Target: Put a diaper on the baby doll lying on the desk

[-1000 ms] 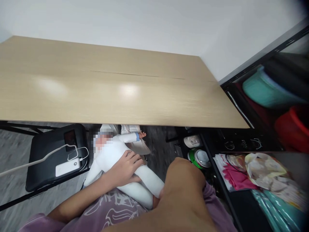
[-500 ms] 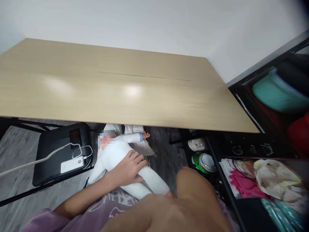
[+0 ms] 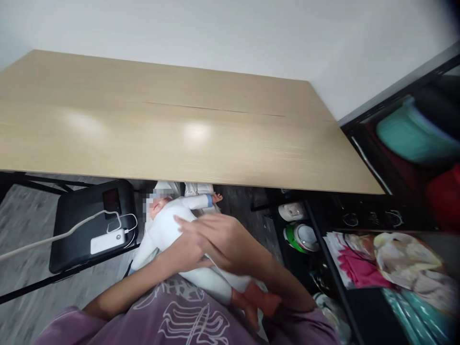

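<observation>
A small doll-like figure (image 3: 170, 223) in a white suit with blue cuffs lies on its front across my lap. Its head is blurred out, and its reddish bare feet (image 3: 264, 299) point toward the lower right. My left hand (image 3: 192, 249) rests around its hip, the fingers mostly hidden under the other hand. Over that lies my right hand (image 3: 223, 237), fingers stretched to the left and a little smeared by motion. It appears to hold nothing.
A light wooden tabletop (image 3: 187, 134) spans the space ahead. At left, a white power bank (image 3: 108, 242) with a cable lies on a black padded seat (image 3: 77, 215). To the right, black shelving holds a green-and-white tin (image 3: 302, 237), a pink cloth (image 3: 366, 268) and plastic bags (image 3: 408, 254).
My right arm, earlier close to the camera, has moved away, and my right hand now lies over the left. The left hand stays on the doll-like figure, whose feet now show.
</observation>
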Demonstrator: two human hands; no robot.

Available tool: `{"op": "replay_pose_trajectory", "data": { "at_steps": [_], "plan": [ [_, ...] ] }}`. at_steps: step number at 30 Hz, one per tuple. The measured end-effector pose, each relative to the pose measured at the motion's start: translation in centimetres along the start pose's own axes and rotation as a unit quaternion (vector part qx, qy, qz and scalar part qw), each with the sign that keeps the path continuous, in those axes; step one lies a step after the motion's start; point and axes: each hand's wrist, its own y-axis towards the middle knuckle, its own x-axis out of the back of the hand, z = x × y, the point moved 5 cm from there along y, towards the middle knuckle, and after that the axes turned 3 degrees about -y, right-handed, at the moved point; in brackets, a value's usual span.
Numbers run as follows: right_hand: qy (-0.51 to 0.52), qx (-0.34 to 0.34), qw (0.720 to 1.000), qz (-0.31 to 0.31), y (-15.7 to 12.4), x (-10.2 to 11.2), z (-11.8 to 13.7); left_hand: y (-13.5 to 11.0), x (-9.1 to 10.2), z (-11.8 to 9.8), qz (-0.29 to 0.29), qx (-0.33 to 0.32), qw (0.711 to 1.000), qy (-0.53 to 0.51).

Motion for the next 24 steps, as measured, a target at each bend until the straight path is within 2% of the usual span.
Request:
{"op": "replay_pose_trajectory", "data": {
  "at_steps": [3, 6, 8, 10, 13, 15, 17, 18, 20, 21, 22, 24],
  "plan": [
    [-0.022, -0.111, 0.993, 0.035, 0.5, -3.8, -7.1, -0.1, 0.2, -0.1, -0.018, -0.037, 0.999, -0.014],
    [-0.042, -0.149, 0.982, 0.110, -0.8, -7.8, -13.1, 0.0, 1.0, -0.2, -0.031, -0.054, 0.997, -0.044],
    [-0.052, -0.171, 0.974, 0.141, -1.3, -9.9, -16.2, 0.2, 1.8, -0.2, -0.039, -0.050, 0.996, -0.069],
    [-0.067, -0.203, 0.966, 0.148, -1.2, -11.1, -18.1, -0.1, 2.5, -0.3, -0.050, -0.039, 0.994, -0.090],
    [-0.076, -0.224, 0.962, 0.139, -0.3, -11.7, -18.5, -2.2, 2.8, 0.6, -0.097, 0.001, 0.988, -0.117],
    [-0.095, -0.213, 0.964, 0.126, 0.4, -11.3, -17.5, -5.6, 2.2, 2.2, -0.199, 0.059, 0.968, -0.139],
    [-0.137, -0.191, 0.965, 0.118, 1.1, -10.8, -16.2, -10.5, 1.2, 4.5, -0.350, 0.144, 0.913, -0.150],
    [-0.159, -0.179, 0.964, 0.118, 1.4, -10.6, -15.5, -12.9, 0.2, 5.8, -0.383, 0.199, 0.891, -0.140],
    [-0.187, -0.155, 0.963, 0.119, 2.0, -10.4, -14.3, -16.9, -2.1, 8.4, -0.347, 0.342, 0.860, -0.153],
    [-0.191, -0.144, 0.963, 0.120, 2.3, -10.4, -13.8, -18.3, -3.1, 9.5, -0.304, 0.397, 0.847, -0.179],
    [-0.191, -0.134, 0.965, 0.120, 2.7, -10.4, -13.4, -19.2, -3.9, 10.2, -0.253, 0.433, 0.838, -0.213],
    [-0.182, -0.119, 0.969, 0.115, 3.4, -10.2, -12.8, -19.7, -4.5, 10.8, -0.173, 0.447, 0.836, -0.268]
  ]
}}
